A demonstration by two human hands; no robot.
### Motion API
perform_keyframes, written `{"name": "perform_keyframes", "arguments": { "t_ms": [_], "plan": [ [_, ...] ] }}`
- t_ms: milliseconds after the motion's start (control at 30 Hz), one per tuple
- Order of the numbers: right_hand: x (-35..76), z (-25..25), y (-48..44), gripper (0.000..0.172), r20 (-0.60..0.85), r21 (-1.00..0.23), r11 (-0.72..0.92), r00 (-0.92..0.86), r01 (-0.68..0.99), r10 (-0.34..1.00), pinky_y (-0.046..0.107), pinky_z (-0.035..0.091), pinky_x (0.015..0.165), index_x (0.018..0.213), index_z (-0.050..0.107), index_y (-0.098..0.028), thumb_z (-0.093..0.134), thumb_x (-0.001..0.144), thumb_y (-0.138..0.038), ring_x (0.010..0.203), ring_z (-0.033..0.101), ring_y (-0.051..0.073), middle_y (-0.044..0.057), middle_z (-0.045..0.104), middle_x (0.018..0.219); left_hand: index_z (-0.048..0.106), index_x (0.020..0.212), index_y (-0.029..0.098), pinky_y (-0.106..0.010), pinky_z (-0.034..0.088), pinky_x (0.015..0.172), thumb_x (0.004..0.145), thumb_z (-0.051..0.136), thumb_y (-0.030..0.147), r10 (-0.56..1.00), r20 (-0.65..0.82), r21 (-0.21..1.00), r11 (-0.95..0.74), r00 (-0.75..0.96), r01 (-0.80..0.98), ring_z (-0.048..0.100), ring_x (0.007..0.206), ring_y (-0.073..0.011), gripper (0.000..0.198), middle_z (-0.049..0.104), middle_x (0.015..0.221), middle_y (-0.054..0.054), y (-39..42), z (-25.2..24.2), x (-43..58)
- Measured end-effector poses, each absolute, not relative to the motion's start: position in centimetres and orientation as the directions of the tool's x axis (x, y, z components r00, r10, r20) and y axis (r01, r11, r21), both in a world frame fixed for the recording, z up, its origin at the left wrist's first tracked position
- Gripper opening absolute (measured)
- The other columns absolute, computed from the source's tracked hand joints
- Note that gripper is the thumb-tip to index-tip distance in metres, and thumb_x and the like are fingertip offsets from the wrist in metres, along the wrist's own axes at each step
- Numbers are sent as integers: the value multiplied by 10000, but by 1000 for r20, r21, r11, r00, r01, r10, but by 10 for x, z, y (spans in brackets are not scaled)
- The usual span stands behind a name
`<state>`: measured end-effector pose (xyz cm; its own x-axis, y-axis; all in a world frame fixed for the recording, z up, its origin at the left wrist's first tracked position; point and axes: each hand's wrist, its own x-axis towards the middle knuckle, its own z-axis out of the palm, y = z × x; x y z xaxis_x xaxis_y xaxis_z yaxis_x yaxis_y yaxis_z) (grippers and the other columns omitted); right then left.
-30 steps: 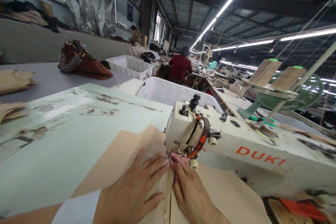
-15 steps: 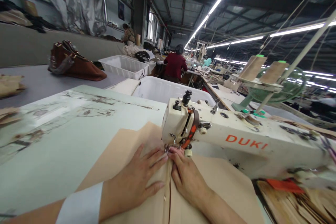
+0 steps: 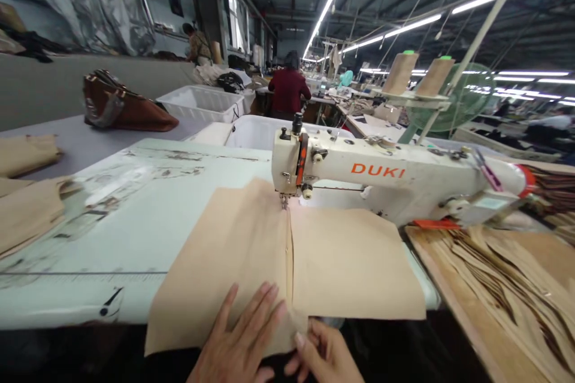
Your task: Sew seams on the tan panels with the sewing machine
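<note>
Two beige fabric panels (image 3: 359, 263) lie on the pale green sewing table, joined along a narrow strip (image 3: 290, 257) with a dark slit and a small shiny piece on it. The strip's far end is under the presser foot (image 3: 284, 200) of a white sewing machine (image 3: 332, 161) lettered DUKI. My left hand (image 3: 245, 335) lies flat on the left panel near its front edge, fingers spread. My right hand (image 3: 326, 350) pinches the fabric's near edge at the strip's lower end, between thumb and fingers.
On the right, a wooden board (image 3: 449, 275) carries several beige and brown strips. Folded beige pieces (image 3: 31, 209) lie at left. A brown handbag (image 3: 128, 102) and white plastic bins (image 3: 202, 102) stand behind. Thread cones (image 3: 401, 73) rise beyond the machine; a person in dark red (image 3: 288, 93) sits farther off.
Both hands have come back from beside the presser foot to the fabric's front edge. My right hand now pinches that edge. The camera view has shifted, showing more of the table's front.
</note>
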<state>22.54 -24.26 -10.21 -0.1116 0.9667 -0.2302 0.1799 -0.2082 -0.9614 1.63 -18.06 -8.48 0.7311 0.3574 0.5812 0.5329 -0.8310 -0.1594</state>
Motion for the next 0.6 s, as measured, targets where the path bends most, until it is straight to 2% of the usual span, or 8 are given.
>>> {"name": "perform_keyframes", "arguments": {
  "t_ms": [100,200,267,333,367,433,500,600],
  "plan": [
    [215,-76,-232,687,-186,-976,-209,-269,-58,945,208,352,423,978,652,-112,443,863,-757,434,523,121,48,610,573,569,1321,140,-563,110,1199,970,513,236,330,685,-84,-850,649,520,450,1349,-268,369,589,1365,-114,-184,-70,21],
    [219,-35,-228,570,-62,-994,-81,-240,-70,969,215,373,452,915,644,-127,358,975,-617,479,531,115,69,638,656,527,1352,113,-499,187,1201,939,407,34,331,665,-28,-885,670,465,497,1312,-227,438,603,1349,-104,-184,-31,16],
    [224,-19,-223,406,108,-979,126,-115,163,988,272,471,599,967,650,-159,385,1006,-464,699,612,170,95,662,838,513,1353,114,-414,247,1194,965,385,42,420,647,67,-862,636,502,554,1247,-185,414,628,1315,-87,-179,2,12],
    [226,-14,-218,212,299,-822,299,-80,485,951,356,481,824,1099,631,-207,482,954,-249,967,581,222,96,621,1047,579,1264,147,-374,350,1139,1021,373,166,526,617,173,-816,586,551,625,1140,-185,319,684,1213,-66,-171,34,11],
    [224,-15,-215,282,352,-721,349,-117,599,929,384,449,901,1147,613,-228,507,901,-142,1046,538,233,89,588,1112,617,1208,182,-363,403,1098,1031,370,209,573,565,206,-795,593,571,640,1112,-193,305,702,1167,-45,-166,48,11],
    [220,-21,-210,447,359,-599,385,-194,702,913,407,418,939,1199,575,-256,508,822,-25,1084,489,237,72,545,1158,653,1137,220,-338,471,1016,1039,356,246,630,464,247,-767,623,592,651,1087,-202,314,714,1120,-27,-156,70,11],
    [214,-26,-206,420,330,-547,373,-216,749,919,411,417,912,1167,577,-269,556,818,-38,1046,481,237,55,541,1127,650,1147,228,-316,496,957,1042,339,249,645,380,261,-762,663,592,655,1066,-204,330,709,1118,-33,-147,84,11],
    [208,-28,-203,254,315,-491,339,-200,802,928,416,419,858,1071,604,-278,661,845,-178,986,478,246,40,549,1061,654,1152,214,-280,517,820,1040,337,261,633,307,239,-774,711,586,679,938,-206,340,719,1033,-52,-139,92,9]
  ]
}}
